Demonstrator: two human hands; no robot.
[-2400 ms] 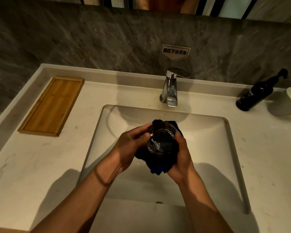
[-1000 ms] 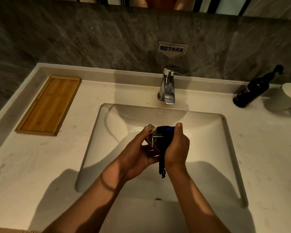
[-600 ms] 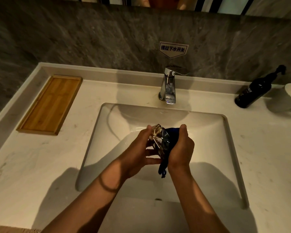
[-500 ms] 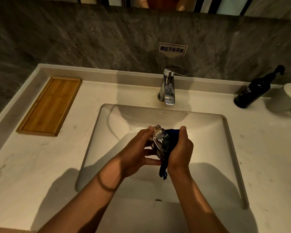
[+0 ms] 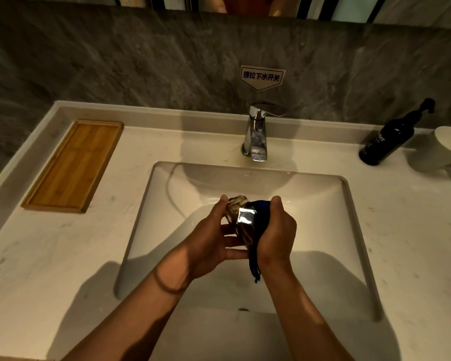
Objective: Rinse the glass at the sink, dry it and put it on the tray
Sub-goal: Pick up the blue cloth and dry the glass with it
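We see dim, warm light from above; arm shadows cross the sink (image 5: 323, 194); edges bow, perhaps slightly blurred.

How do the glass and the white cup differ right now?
The glass is clear and held tipped on its side over the sink between the left hand and the right hand, with a blue cloth against it. The white cup is opaque and rests untouched on the counter at far right, beside the dark bottle. Neither is on the wooden tray.
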